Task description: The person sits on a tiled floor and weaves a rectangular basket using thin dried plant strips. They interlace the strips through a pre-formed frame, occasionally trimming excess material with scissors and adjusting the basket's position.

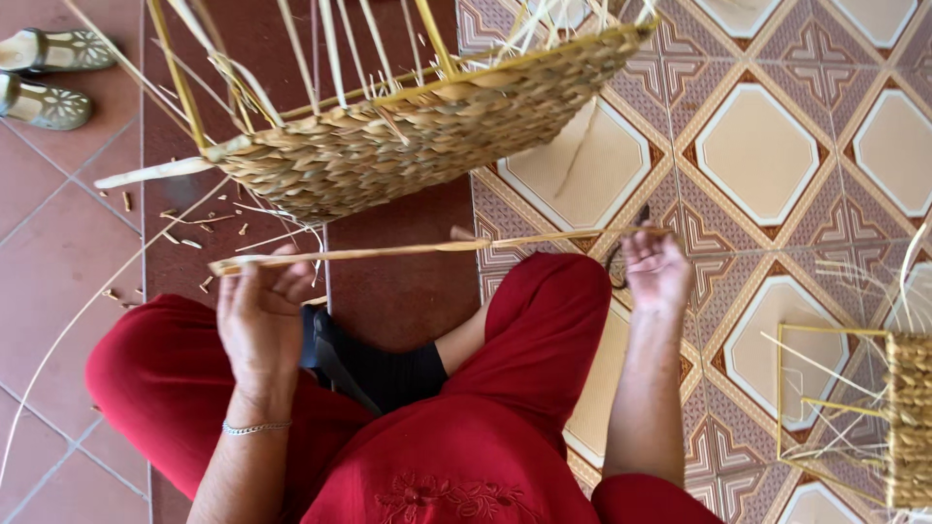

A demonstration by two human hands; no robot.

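Sandals [44,78] — a pale green perforated pair, seen at the upper left on plain red-brown tiles.

Scraps [184,238] — short bits of cut fibre, scattered on the red tiles left of the knee.

Left hand [260,315] — raised palm-up, fingers loosely curled, not clenched. The left end of the strip is pinched between thumb and fingertips. A thin silver bracelet [255,427] is worn at the wrist.

Strip [427,249] — one long, flat, straw-coloured reed, held nearly level and stretched between both hands, just below the basket and above the lap.

Basket [417,131] — unfinished, woven of braided pale-brown fibre on a yellow wire frame, tilted with its base toward the camera. Loose upright strands are seen rising from its rim out of the top edge. What supports it cannot be told.

Legs [485,427] — folded, clothed in red; a dark strap is seen between them.

Right hand [658,270] — palm up, fingers half open and relaxed. The right end of the strip is touched at the fingertips; whether it is truly gripped cannot be told.

Second basket [908,417] — partly woven on a like yellow frame, cut by the right edge, set on patterned cream-and-brown tiles.
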